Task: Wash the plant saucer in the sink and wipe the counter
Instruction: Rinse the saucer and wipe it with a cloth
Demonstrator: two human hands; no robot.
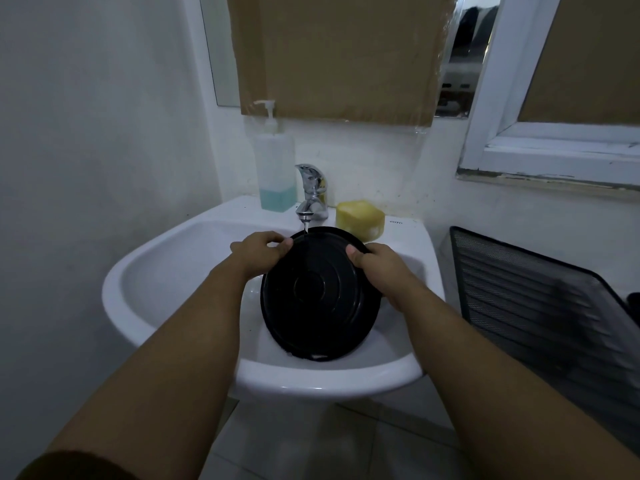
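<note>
A round black plant saucer [317, 296] stands tilted on its lower edge inside the white sink [145, 271], its ringed face turned toward me. My left hand [261, 249] grips its upper left rim and my right hand [375, 265] grips its upper right rim. The chrome tap [311, 192] is right above the saucer's top edge, and a thin stream of water falls from it onto the rim.
A yellow sponge [360, 218] lies on the sink ledge right of the tap. A clear soap pump bottle [275, 168] with blue liquid stands left of the tap. A black mesh rack [540, 299] sits to the right. White walls close in at left and behind.
</note>
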